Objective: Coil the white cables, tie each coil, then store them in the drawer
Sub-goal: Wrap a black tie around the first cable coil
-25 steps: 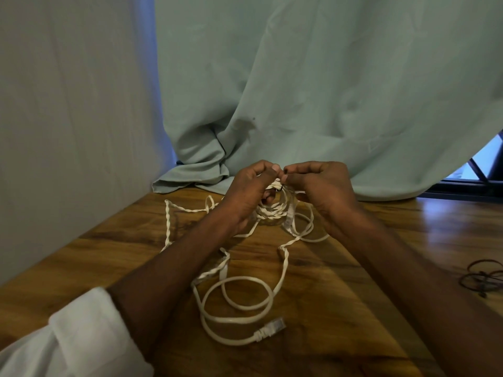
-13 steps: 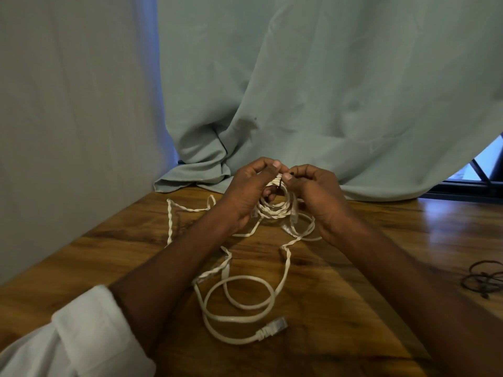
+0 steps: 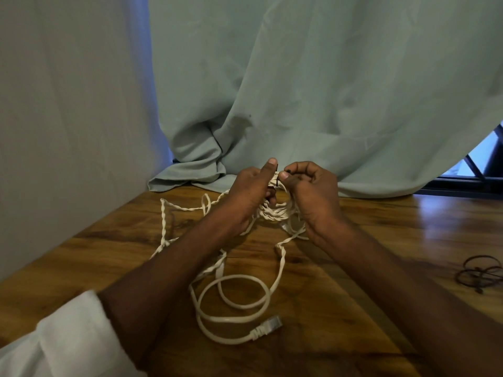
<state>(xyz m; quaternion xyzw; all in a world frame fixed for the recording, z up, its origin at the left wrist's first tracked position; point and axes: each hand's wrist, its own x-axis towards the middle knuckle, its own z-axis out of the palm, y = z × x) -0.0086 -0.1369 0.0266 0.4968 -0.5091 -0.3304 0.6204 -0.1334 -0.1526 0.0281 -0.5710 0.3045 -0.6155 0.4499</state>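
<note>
White cable [image 3: 275, 212] bundle | left hand [image 3: 251, 191] thumb now raised | right hand [image 3: 310, 191] pinching, apparently a dark tie [image 3: 276, 175].

Both hands [image 3: 283, 194] on white cable coil [image 3: 275, 212]

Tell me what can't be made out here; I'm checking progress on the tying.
Head view:
- Thin black tie: mostly hidden between both thumbs.
- Small white cable coil: largely covered by the left hand and right hand.
- Dark wire loops: cut by the right edge.
- Drawer: not visible.
</note>
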